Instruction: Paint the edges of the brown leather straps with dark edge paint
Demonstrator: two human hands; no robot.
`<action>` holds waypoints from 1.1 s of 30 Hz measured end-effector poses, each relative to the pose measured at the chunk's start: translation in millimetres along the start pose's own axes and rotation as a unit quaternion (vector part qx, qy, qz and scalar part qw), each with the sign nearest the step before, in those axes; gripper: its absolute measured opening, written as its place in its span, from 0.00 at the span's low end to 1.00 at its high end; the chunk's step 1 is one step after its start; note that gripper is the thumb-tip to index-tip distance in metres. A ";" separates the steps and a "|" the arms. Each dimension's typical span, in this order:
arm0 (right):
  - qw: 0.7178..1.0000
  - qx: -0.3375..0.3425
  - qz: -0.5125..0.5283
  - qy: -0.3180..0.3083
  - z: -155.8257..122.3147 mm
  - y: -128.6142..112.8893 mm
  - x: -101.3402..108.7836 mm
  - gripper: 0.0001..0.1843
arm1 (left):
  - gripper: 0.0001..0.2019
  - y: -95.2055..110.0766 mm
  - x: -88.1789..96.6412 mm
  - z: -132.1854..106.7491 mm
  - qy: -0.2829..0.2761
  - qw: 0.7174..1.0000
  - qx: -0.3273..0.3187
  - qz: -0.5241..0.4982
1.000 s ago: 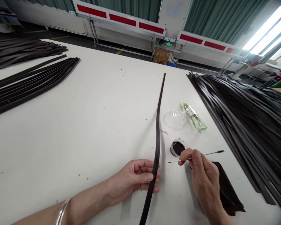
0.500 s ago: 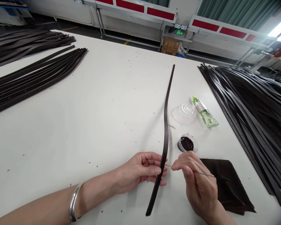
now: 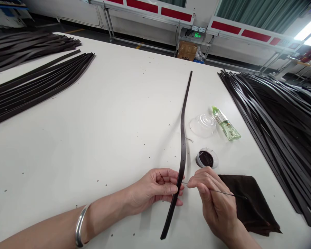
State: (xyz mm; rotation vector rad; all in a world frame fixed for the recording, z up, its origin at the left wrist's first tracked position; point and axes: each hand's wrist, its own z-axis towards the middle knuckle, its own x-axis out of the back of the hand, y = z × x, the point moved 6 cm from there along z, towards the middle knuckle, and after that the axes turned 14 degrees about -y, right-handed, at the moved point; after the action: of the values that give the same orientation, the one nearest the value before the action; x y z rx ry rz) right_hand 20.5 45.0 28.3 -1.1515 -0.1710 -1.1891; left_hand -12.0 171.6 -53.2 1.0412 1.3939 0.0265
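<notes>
A dark leather strap with small holes runs away from me, its near part lifted off the table. My left hand pinches it between thumb and fingers close to its near end. In my right hand is a thin metal rod, held like a pen, with one end at the strap's right edge; its very tip is hard to make out. Behind the right hand stands a small plastic cup of dark paste. A folded dark brown cloth lies right of that hand.
A clear plastic lid and a green squeeze bottle lie beyond the cup. Many dark straps are heaped along the right side. More straps lie at the left. Small dark specks dot the white table.
My right hand and the rod have shifted slightly left, closer to the strap. The left hand keeps its grip on the strap. The whole view has moved slightly.
</notes>
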 end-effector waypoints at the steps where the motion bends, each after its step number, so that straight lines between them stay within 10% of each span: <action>1: 1.000 0.004 -0.002 0.002 0.2 -0.5 0.0 0.15 | 0.08 0.0 -0.3 0.0 -0.002 1.000 0.000 0.003; 33: 1.000 0.005 0.004 -0.006 -1.1 -1.0 -3.0 0.17 | 0.07 -0.5 -0.2 -0.7 -0.016 1.000 0.003 0.018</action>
State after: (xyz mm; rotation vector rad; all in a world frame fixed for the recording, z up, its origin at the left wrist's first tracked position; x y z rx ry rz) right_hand 17.9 46.1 26.5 -1.1498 -0.1810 -1.1732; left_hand -12.9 171.6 -53.2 1.0673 1.3471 0.0338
